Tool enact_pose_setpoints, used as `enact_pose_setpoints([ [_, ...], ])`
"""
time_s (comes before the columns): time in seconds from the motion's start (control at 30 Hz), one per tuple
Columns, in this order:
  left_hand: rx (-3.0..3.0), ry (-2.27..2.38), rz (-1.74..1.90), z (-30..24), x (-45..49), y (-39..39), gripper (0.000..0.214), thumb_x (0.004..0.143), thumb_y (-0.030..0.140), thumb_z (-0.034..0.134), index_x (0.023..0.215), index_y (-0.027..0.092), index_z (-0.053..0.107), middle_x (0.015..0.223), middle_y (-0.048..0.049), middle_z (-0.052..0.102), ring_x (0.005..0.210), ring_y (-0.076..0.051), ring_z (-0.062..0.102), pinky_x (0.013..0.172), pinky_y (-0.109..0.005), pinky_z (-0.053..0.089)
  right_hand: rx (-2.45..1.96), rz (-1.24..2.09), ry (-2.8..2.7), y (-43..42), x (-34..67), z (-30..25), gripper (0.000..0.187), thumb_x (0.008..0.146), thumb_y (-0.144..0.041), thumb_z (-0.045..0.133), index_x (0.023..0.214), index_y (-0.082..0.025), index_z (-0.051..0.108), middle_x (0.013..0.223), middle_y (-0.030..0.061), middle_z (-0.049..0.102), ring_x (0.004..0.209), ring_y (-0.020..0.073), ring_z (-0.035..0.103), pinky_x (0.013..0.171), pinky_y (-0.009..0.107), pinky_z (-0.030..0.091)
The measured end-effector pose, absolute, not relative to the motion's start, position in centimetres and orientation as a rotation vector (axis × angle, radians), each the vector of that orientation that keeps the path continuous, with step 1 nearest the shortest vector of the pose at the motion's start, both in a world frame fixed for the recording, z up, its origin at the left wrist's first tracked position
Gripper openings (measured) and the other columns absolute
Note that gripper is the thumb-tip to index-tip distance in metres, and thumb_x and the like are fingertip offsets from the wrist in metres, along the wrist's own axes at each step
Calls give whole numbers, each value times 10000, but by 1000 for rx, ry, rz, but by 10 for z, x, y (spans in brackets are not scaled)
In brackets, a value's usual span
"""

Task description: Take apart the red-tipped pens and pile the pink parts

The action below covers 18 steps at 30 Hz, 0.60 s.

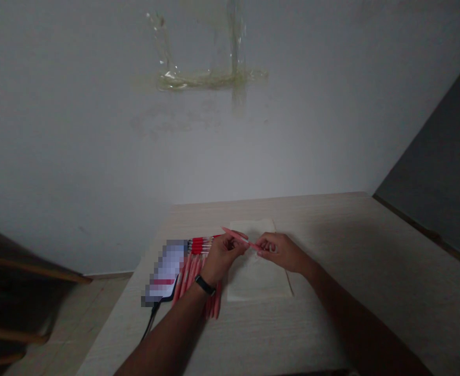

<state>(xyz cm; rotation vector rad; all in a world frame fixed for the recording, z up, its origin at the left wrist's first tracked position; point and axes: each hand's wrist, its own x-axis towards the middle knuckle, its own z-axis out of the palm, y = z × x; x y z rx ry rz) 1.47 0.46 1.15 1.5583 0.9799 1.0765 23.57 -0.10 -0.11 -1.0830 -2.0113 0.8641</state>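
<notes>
My left hand [225, 254], with a dark band on its wrist, is closed around a pink pen [233, 234] that slants down to the right. The fingers of my right hand [275, 250] pinch the red lower end of the same pen; whether that end is a separate part cannot be made out. Both hands are above a pale sheet or booklet [259, 284]. Under my left forearm lie several pink pens [188, 274] side by side. Behind them is a row of pens with red grips [200, 245], partly covered by my left hand.
A blurred-out phone-like device [167, 271] with a dark cable [149, 324] lies at the left of the wooden table [332, 324]. Behind the table rises a wall [312, 130] with peeling clear tape [202, 81]. Dark wooden furniture [14, 292] stands at the far left.
</notes>
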Motion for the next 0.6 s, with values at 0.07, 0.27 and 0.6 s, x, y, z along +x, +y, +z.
enact_pose_setpoints([
  [0.07, 1550, 982, 1125, 12, 13, 5, 310, 771, 372, 768, 971, 148, 694, 772, -13, 651, 627, -105, 525, 566, -215, 395, -1102, 852, -1978, 1, 239, -1, 134, 869, -311, 664, 931, -199, 704, 803, 7, 668, 724, 139, 582, 647, 244, 441],
  [0.27, 1497, 979, 1257, 18, 10, 5, 281, 764, 359, 773, 926, 171, 640, 794, 6, 620, 658, -105, 524, 598, -210, 401, -1023, 882, -1735, 9, 259, 5, 212, 871, -381, 665, 947, -184, 672, 818, 22, 664, 696, 139, 576, 627, 252, 447],
  [0.6, 2000, 1000, 933, 16, 18, -5, 155, 878, 319, 659, 930, 174, 647, 824, -10, 664, 745, -137, 593, 670, -242, 441, -760, 1101, -1626, 4, 238, -8, 264, 913, -440, 614, 927, -178, 641, 844, 35, 641, 656, 125, 589, 595, 251, 470],
])
